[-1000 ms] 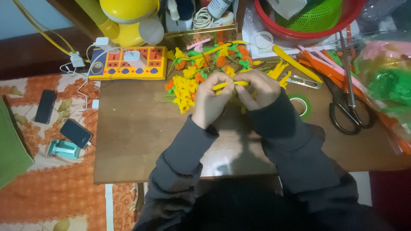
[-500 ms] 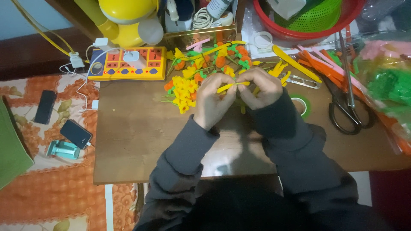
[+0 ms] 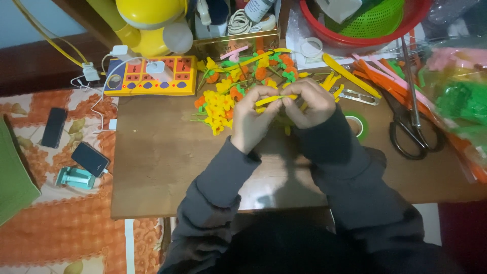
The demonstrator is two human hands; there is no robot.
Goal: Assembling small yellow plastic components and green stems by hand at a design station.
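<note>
1. Hands meet above the wooden table (image 3: 167, 167): left hand (image 3: 252, 122) and right hand (image 3: 312, 104), fingers pinched narrow on a yellow pipe cleaner (image 3: 271, 99).
2. Judged best: twist tightly, grip near the bend.
3. Keep clear of the finished flowers (image 3: 220, 104) and scissors (image 3: 411, 122).

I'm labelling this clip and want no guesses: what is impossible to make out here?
Head view only:
- Thin yellow fuzzy strip: its middle is hidden by the left hand and right hand.
- Green tape roll: partly behind the right sleeve.
- Round red plastic basin: cut by the top edge.
- Black-handled scissors: blade tips lost in clutter.
</note>
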